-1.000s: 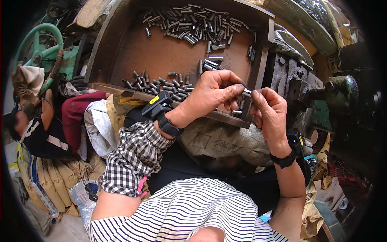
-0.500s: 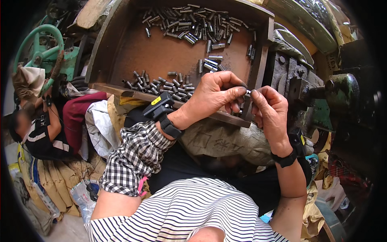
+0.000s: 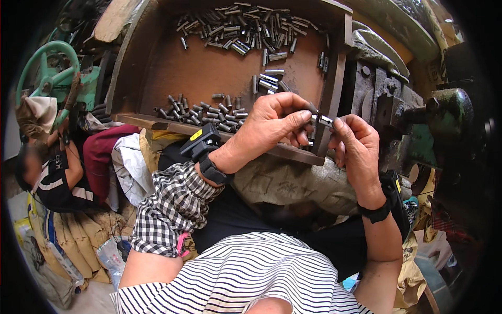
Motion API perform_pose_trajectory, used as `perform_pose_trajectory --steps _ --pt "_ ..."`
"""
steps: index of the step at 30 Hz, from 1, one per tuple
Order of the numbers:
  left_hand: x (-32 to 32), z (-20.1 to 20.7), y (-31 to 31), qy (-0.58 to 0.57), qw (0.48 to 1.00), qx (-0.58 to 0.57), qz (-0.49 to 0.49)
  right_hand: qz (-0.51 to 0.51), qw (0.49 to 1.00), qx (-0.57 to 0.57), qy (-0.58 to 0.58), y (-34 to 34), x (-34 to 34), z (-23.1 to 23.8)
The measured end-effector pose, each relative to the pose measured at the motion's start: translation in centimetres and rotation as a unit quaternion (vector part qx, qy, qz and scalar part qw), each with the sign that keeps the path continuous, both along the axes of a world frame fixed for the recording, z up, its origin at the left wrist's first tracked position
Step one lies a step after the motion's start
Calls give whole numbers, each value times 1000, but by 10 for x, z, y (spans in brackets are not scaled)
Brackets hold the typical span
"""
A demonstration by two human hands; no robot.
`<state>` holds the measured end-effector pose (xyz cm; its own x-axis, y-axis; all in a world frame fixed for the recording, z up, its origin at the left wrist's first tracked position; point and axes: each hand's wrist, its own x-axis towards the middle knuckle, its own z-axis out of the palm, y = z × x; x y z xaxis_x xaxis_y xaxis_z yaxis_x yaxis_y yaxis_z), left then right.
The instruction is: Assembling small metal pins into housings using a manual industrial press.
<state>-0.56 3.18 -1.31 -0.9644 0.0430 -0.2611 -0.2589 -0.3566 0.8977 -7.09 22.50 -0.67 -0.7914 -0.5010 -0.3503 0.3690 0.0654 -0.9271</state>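
Small metal pin (image 3: 325, 121): held over wooden tray's (image 3: 334, 78) near right corner, long axis level, pinched between left hand (image 3: 274, 123) and right hand (image 3: 355, 144); equally near both.

Small grey metal cylinders (image 3: 238, 31), dull with a faint sheen, lie along the far and near edges of the rusty-brown, matt, rough wooden tray (image 3: 209, 73). The checked black-and-white sleeve (image 3: 175, 209) is soft woven cloth.
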Motion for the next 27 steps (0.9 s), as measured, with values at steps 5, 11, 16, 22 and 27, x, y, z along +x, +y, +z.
perform_pose_trajectory --steps 5,11,16,22,27 --pt "0 0 1 9 1000 -8 -7 0 999 -23 -38 -1 2 -1" --pt "2 3 2 20 999 -35 -8 8 993 -66 -94 -1 4 -7" --pt "4 4 4 39 997 -72 -5 9 980 -94 -176 0 4 -4" --pt "3 7 3 37 995 -95 -20 28 968 -107 -226 3 1 -2" --pt "4 7 3 51 992 -110 -29 40 959 -120 -254 5 -1 -2"
